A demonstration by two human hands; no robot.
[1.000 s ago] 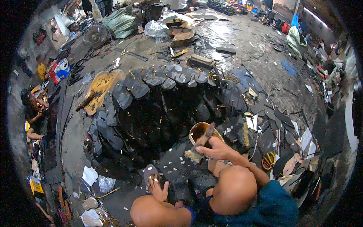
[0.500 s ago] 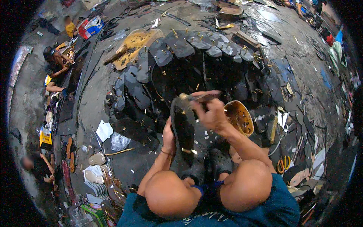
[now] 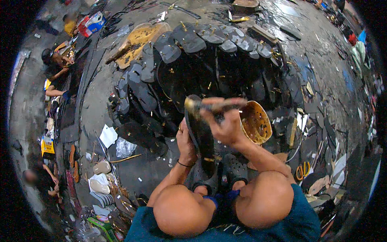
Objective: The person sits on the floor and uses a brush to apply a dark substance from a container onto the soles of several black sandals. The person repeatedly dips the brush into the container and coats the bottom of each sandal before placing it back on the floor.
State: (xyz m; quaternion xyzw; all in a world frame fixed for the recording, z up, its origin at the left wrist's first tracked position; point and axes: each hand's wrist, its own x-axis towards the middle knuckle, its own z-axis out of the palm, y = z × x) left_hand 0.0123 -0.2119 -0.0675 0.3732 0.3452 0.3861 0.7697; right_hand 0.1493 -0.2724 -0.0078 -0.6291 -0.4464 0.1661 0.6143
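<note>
My left hand (image 3: 186, 145) is closed around the edge of a dark shoe sole (image 3: 198, 133), which stands on edge, tilted, above my feet. My right hand (image 3: 227, 127) grips what looks like a brush (image 3: 219, 105), smeared by motion, with its pale tip against the upper end of the sole. Right beside that hand is a yellowish tub (image 3: 258, 123) with brown, glue-like stains inside. Beyond both hands, many dark soles (image 3: 167, 48) with small brass-coloured bits on them lie in an overlapping arc.
A stained yellow container (image 3: 141, 40) with a dark stick lies at the far left. Orange-handled scissors (image 3: 302, 171) rest at the right among scraps. Pale insoles (image 3: 100, 185) and a clear plastic bag (image 3: 125, 147) are on the left floor. Other people (image 3: 56, 66) sit along the left side.
The sole has tipped more upright and shifted slightly right with my left hand. My right hand has moved the brush a little to the right, still at the sole's upper end.
</note>
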